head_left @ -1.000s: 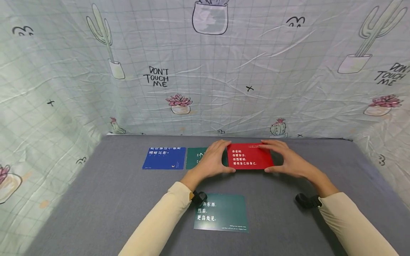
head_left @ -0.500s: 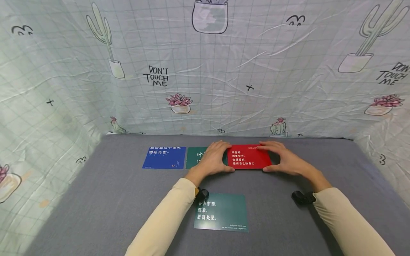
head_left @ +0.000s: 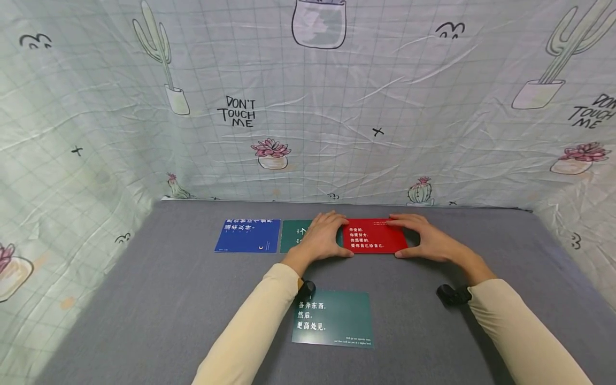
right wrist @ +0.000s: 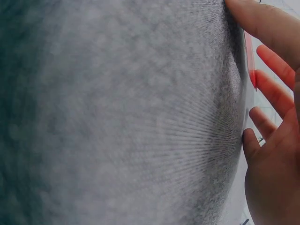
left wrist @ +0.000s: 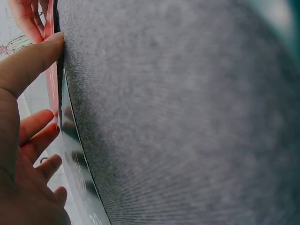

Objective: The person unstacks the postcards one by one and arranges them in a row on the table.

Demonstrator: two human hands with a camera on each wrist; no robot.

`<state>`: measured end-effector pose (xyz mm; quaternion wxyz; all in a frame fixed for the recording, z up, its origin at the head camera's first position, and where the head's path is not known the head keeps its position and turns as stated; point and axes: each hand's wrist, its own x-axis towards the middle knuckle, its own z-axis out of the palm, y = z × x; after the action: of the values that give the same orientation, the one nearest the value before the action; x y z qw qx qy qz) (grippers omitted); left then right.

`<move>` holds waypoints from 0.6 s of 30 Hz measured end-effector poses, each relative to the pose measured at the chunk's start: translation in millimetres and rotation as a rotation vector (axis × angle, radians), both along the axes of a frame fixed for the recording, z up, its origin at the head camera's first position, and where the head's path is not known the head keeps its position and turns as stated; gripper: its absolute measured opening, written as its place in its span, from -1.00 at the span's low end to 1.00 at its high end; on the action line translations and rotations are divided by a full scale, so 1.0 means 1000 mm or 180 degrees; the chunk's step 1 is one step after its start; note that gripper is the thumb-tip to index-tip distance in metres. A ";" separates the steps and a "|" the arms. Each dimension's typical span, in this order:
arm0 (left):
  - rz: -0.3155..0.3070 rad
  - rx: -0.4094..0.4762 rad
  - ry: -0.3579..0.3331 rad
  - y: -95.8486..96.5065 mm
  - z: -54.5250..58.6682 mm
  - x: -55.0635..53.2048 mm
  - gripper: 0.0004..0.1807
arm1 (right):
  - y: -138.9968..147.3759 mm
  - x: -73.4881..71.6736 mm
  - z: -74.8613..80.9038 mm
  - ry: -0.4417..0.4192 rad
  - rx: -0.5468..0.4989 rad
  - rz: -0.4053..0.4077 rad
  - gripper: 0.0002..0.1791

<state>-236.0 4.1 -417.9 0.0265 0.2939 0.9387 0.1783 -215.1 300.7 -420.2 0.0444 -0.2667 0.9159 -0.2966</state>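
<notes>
The left grip [head_left: 323, 239] and the right grip [head_left: 430, 239] hold the red card [head_left: 374, 236] between them, each with its thumb at the card's near edge and fingers at the far edge. White writing on the card faces up; whether it lies flat on the surface [head_left: 168, 321] or is slightly raised, I cannot tell. The far green card [head_left: 292, 235] reaches out to the left of the left grip, which covers part of it. The blue card [head_left: 247, 236] lies farther left, just beside that green one. The near green card [head_left: 337, 321] lies on the person's side of both grips, one corner partly hidden behind the left wrist's black device [head_left: 307, 290]. A patterned sheet [head_left: 308, 80] hangs beyond the grips.
</notes>
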 end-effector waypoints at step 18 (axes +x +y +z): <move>-0.0037 -0.0180 -0.0096 -0.002 0.002 0.000 -0.18 | 0.000 -0.002 -0.002 -0.0218 0.0082 -0.0045 -0.18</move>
<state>-235.9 2.2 -415.7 0.0499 0.2957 0.9411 0.1560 -217.0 300.4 -422.2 0.0771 -0.2493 0.9195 -0.2940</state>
